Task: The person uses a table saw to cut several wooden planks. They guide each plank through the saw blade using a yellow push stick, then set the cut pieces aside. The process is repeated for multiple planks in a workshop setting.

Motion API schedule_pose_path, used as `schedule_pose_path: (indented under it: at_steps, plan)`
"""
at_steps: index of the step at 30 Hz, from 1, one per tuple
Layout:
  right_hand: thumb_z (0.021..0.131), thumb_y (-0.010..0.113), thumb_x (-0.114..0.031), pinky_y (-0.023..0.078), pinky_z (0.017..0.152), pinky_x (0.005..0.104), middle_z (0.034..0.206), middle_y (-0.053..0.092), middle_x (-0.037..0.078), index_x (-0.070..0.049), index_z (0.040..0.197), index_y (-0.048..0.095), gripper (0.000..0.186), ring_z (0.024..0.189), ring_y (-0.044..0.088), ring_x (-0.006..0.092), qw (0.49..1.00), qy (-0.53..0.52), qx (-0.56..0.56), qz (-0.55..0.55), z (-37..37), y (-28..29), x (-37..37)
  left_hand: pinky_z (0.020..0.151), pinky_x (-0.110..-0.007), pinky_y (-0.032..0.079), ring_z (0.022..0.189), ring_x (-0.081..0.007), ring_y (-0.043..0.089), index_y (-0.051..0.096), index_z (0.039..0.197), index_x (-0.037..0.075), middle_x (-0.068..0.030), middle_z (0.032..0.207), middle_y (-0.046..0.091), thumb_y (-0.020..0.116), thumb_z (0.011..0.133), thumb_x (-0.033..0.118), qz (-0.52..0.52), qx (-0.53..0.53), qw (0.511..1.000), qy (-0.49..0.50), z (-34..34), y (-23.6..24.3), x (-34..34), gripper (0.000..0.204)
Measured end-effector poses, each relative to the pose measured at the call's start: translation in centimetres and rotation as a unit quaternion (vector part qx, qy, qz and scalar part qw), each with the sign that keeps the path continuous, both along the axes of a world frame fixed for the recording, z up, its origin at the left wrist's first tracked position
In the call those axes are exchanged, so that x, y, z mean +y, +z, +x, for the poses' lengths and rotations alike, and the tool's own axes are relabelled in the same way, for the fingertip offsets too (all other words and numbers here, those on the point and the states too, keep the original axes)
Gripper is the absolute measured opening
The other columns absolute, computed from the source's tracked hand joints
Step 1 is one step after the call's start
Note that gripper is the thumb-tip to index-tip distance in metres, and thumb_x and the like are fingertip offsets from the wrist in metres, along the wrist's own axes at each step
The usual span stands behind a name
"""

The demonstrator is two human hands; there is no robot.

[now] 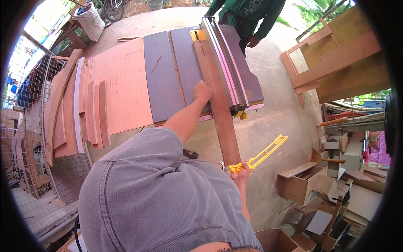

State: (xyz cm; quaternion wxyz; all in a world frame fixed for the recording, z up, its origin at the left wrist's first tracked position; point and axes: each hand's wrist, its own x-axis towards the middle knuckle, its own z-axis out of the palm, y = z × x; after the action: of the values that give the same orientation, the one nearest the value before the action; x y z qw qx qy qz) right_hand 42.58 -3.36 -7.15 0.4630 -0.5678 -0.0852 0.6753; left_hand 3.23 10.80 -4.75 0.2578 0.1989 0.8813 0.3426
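Observation:
A long brown wooden plank (pixel 221 117) lies along the grey fence (pixel 221 63) of a table saw (pixel 161 80), its near end sticking out past the table. My left hand (pixel 203 91) is closed against the plank's left edge, on the tabletop. At the near end, my right hand (pixel 240 173) is closed on a yellow push stick (pixel 268 152), whose notched end sits against the plank. The push stick's long frame points away to the right. Some fingers of both hands are hidden, and the saw blade is not visible.
Cut strips (pixel 92 113) lie on a pinkish plywood sheet (pixel 121 84) at left, beside a wire mesh fence (pixel 29 101). Another person in a green shirt (pixel 247 8) stands beyond the saw. Wooden boxes and scraps (pixel 308 180) crowd the right; a wooden frame (pixel 331 63) stands behind them.

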Motion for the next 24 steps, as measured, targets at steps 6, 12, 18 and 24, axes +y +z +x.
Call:
schedule_pose_path:
  at_steps: [6, 12, 18, 24]
  plan:
    - [0.092, 0.054, -0.008, 0.055, 0.096, 0.0482, 0.116, 0.065, 0.016, -0.011, 0.12, 0.049, 0.029, 0.11, 0.066, 0.0317, 1.0, -0.004, 0.004, 0.005, -0.7, 0.1, 0.5, 0.094, -0.049, 0.055, 0.11, -0.0451, 0.068, 0.067, 0.107, -0.002, -0.0296, 0.109, 0.071, 0.063, 0.086, 0.015, 0.025, 0.023, 0.999, 0.021, -0.4, -0.5, 0.5, 0.027]
    - [0.093, 0.051, -0.006, 0.053, 0.101, 0.0509, 0.117, 0.063, 0.017, -0.009, 0.119, 0.047, 0.027, 0.115, 0.064, 0.0332, 1.0, -0.015, 0.024, 0.01, -1.2, 0.0, 0.8, 0.094, -0.05, 0.055, 0.108, -0.0457, 0.068, 0.066, 0.108, -0.002, -0.03, 0.109, 0.071, 0.065, 0.086, 0.017, 0.028, 0.028, 0.999, 0.034, -0.5, -0.5, 0.8, 0.029]
    - [0.093, 0.051, -0.005, 0.053, 0.101, 0.0523, 0.118, 0.063, 0.017, -0.009, 0.118, 0.048, 0.026, 0.114, 0.064, 0.0341, 0.999, -0.024, 0.026, 0.01, -1.4, -0.3, 0.9, 0.098, -0.051, 0.053, 0.113, -0.0452, 0.066, 0.062, 0.113, -0.001, -0.029, 0.113, 0.07, 0.07, 0.091, 0.022, 0.011, 0.032, 0.999, -0.02, 1.5, 0.0, -1.2, 0.033]
    - [0.092, 0.054, -0.006, 0.055, 0.099, 0.0484, 0.115, 0.064, 0.015, -0.012, 0.117, 0.051, 0.025, 0.112, 0.065, 0.032, 0.999, -0.031, 0.036, 0.006, -1.2, -0.9, 1.0, 0.096, -0.052, 0.053, 0.109, -0.0471, 0.066, 0.059, 0.114, -0.003, -0.0293, 0.111, 0.069, 0.076, 0.088, 0.022, 0.028, 0.0, 0.998, -0.048, 5.0, 0.2, -4.0, 0.04]
